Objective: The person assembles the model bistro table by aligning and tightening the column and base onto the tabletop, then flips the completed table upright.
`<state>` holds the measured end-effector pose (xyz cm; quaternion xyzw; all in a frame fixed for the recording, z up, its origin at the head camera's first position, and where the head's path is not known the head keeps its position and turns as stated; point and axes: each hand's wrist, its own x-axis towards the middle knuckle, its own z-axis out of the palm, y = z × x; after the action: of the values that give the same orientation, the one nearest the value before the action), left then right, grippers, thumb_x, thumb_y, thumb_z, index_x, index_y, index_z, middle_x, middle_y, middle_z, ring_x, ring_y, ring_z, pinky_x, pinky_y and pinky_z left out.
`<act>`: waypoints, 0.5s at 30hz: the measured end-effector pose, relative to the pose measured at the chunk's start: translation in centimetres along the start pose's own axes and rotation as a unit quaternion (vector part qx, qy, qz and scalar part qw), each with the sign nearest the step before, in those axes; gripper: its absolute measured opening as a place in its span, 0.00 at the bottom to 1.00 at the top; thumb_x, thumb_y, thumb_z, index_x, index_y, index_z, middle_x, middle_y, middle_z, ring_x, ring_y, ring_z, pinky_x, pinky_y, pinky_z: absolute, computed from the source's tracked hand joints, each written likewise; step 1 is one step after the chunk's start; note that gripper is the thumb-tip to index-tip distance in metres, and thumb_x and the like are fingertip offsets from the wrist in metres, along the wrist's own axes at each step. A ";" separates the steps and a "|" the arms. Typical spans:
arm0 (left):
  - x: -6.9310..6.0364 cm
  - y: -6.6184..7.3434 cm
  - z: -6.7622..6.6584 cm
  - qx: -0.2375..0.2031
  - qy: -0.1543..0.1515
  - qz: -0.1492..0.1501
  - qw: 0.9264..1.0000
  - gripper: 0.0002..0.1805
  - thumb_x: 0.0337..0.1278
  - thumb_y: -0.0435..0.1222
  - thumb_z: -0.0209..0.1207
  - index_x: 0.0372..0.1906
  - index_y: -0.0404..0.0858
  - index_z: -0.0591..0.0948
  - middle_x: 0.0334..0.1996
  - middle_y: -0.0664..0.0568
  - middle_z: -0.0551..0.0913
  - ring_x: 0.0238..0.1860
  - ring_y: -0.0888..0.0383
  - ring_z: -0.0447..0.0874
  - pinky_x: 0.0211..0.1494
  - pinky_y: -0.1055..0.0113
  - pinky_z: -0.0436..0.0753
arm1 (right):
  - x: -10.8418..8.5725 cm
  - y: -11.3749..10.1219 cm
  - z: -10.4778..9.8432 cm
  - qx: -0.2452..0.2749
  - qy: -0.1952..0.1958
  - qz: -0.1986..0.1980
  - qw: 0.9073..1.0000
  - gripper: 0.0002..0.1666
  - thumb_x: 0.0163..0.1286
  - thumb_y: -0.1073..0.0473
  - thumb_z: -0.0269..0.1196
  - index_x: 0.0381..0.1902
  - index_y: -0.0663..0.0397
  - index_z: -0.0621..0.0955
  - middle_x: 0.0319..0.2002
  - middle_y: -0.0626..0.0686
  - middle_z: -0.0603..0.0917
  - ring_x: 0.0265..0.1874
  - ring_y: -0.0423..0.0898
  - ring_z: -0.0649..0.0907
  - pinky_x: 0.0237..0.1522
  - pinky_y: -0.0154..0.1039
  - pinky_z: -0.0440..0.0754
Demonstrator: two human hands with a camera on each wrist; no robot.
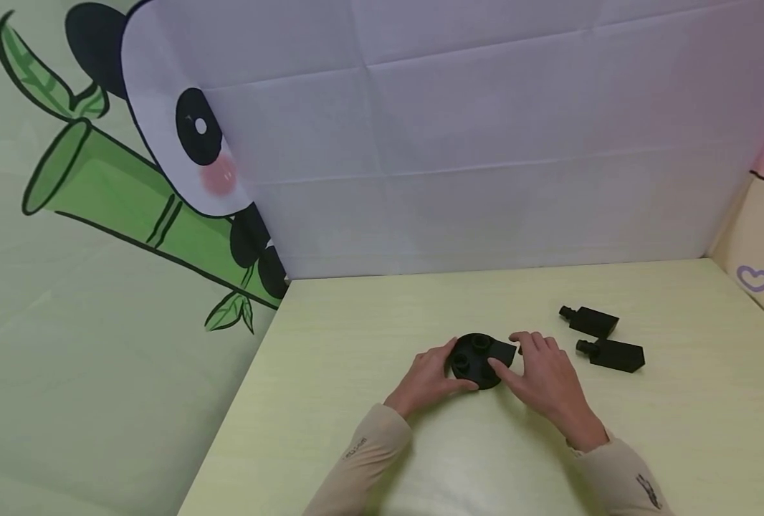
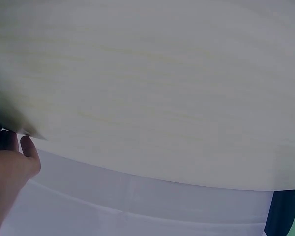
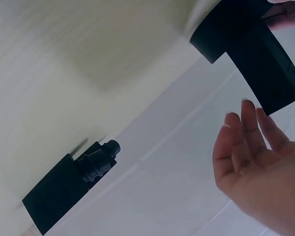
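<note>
Round black plastic-looking base with two raised ring-shaped sockets, between the two hands over the pale yellow wood-grained table; whether it touches the tabletop we cannot tell. Head view: we see a smooth black rectangular block at the base's right side. Left hand grips the rim from the left, fingers along the far side, thumb along the near edge. Right hand is curved around the block, thumb laid over its near side, fingertips at its outer end; whether it pinches or only touches, we cannot tell. Farther right, we note two loose black oblong blocks with narrow round necks, lying close together, necks toward the left. Beige sleeves cover both forearms. Behind stands a whitish creased cloth printed with a panda.

Left wrist view: mostly bare tabletop. We catch the left hand cut off at the left edge, digits against a dark shape too cropped to read.

Right wrist view: we find base and block at upper right, the block angled down toward the right hand's loosely bent fingers. One loose block lies lower left, its neck ribbed.
</note>
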<state>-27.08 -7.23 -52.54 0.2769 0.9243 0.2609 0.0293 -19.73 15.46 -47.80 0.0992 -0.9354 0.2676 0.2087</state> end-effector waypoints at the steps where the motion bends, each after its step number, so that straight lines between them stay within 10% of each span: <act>1: 0.0 0.0 0.0 0.001 0.001 0.001 1.000 0.54 0.56 0.61 0.70 0.79 0.34 0.65 0.70 0.42 0.75 0.69 0.50 0.74 0.71 0.51 0.69 | -0.1 -0.1 0.0 -0.004 0.002 0.002 1.000 0.28 0.67 0.46 0.72 0.50 0.66 0.81 0.43 0.63 0.82 0.41 0.64 0.79 0.40 0.58 0.77; 15: 0.1 -0.1 0.1 0.011 0.005 0.000 1.000 0.54 0.56 0.61 0.71 0.79 0.35 0.65 0.69 0.43 0.76 0.69 0.51 0.75 0.70 0.51 0.70 | -0.6 -1.4 0.7 -0.055 0.030 0.030 0.998 0.27 0.67 0.45 0.70 0.42 0.67 0.82 0.37 0.64 0.84 0.43 0.67 0.80 0.42 0.62 0.78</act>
<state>-27.16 -7.17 -52.69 0.2763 0.9272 0.2521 0.0214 -18.97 13.97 -47.93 0.0516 -0.9445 0.2251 0.2336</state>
